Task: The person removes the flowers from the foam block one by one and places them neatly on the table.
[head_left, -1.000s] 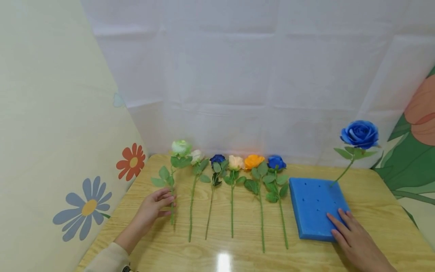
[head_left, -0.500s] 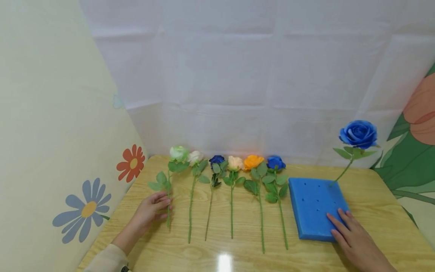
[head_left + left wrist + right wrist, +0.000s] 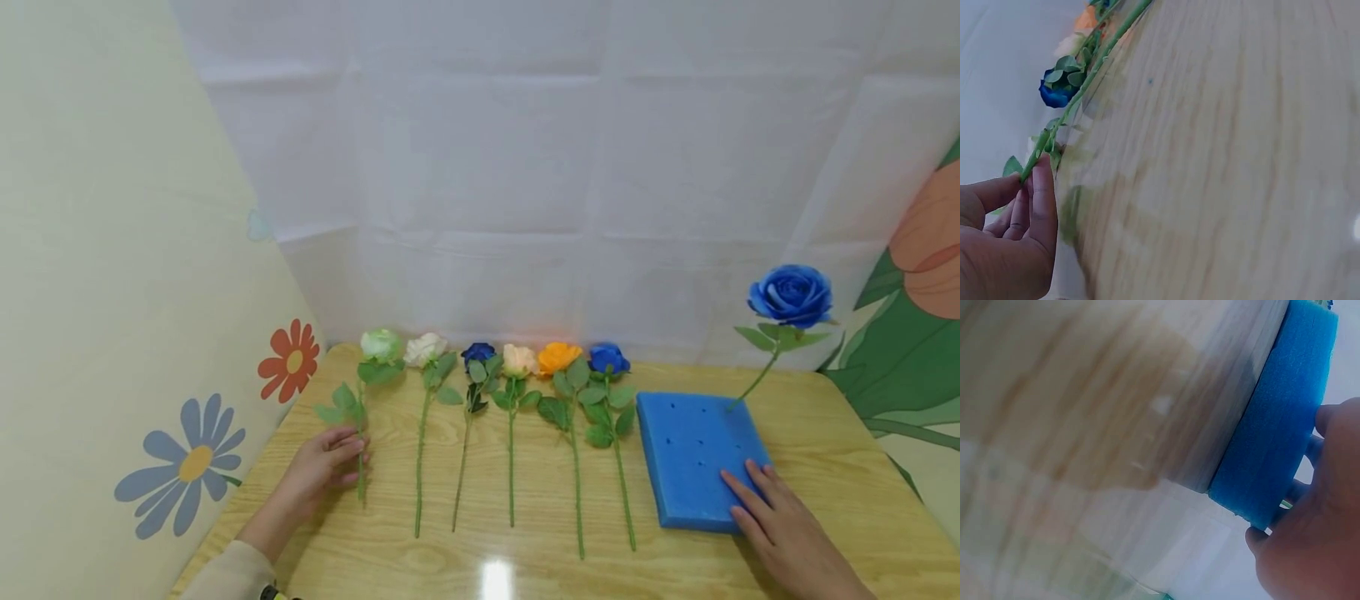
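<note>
My left hand pinches the green stem of a pale green and white artificial rose between thumb and fingers, at the left end of a row of flowers. In the left wrist view the thumb and fingertips meet on that stem. My right hand rests with extended fingers on the near right corner of a blue foam block dotted with small holes. A blue rose stands in the block's far right corner, its stem leaning right. The right wrist view shows the block's side beside the hand.
Right of the held flower lie a white rose, a dark blue rose, a peach rose, an orange rose and a blue rose. A white cloth hangs behind the wooden table.
My left hand has moved left and slightly nearer with the pale green rose, whose head has come lower and away from the white rose. My right hand and the foam block have stayed still.
</note>
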